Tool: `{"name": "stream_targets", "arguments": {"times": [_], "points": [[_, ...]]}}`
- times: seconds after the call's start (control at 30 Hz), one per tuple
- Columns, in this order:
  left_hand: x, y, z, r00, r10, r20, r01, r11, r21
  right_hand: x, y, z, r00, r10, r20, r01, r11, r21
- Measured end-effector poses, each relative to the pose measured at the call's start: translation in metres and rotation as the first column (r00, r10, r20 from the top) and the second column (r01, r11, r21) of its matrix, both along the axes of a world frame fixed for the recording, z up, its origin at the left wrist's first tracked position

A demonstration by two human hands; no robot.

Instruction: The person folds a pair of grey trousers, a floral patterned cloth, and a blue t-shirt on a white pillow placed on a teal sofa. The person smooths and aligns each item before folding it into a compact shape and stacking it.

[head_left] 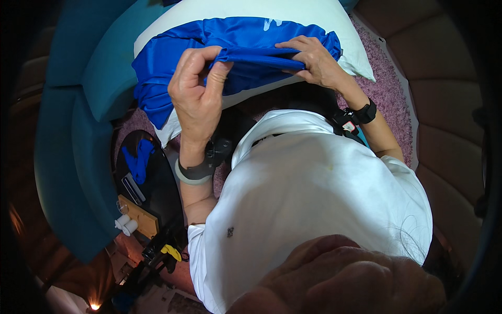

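A shiny blue garment with a small white print near its far edge lies spread over a large white pillow in front of me. Its near edge, a gathered band like a waistband, is lifted and drawn out between my two hands. My left hand pinches the band's left end between thumb and fingers. At the other end, my right hand grips the band, with fingers over the top and the thumb below. Both wrists wear dark straps. Whether it is shorts or another garment I cannot tell.
A teal sofa curves along the left. On a black table at the lower left lie a blue cloth, a wooden tray and white cups. Pink carpet and a brown padded seat are at right.
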State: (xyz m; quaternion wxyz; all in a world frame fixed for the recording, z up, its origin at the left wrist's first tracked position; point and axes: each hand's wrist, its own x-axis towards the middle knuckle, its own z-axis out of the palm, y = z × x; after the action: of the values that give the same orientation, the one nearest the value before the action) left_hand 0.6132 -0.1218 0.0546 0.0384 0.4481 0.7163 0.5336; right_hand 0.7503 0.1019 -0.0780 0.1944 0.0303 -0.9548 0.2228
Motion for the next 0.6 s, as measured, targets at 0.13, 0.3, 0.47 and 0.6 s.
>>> {"name": "stream_targets", "arguments": {"times": [0.13,0.3,0.47,0.6], "points": [[-0.007,0.0,0.014,0.997,-0.034,0.074,0.026,0.994,0.108,0.009,0.012,-0.015,0.993,-0.105,0.057,0.106,0.994,-0.021],[-0.022,-0.012,0.044,0.996,-0.084,0.023,0.076,0.968,0.24,0.023,0.02,-0.02,0.975,-0.21,0.069,0.205,0.977,0.064],[-0.05,-0.028,0.068,1.0,0.009,-0.001,-0.009,0.97,0.244,0.024,0.017,-0.005,0.963,-0.193,0.186,0.218,0.968,-0.123],[-0.073,-0.039,0.074,0.99,0.083,0.111,-0.11,0.958,0.266,0.019,0.012,0.013,0.99,-0.097,0.098,0.111,0.981,-0.158]]}}
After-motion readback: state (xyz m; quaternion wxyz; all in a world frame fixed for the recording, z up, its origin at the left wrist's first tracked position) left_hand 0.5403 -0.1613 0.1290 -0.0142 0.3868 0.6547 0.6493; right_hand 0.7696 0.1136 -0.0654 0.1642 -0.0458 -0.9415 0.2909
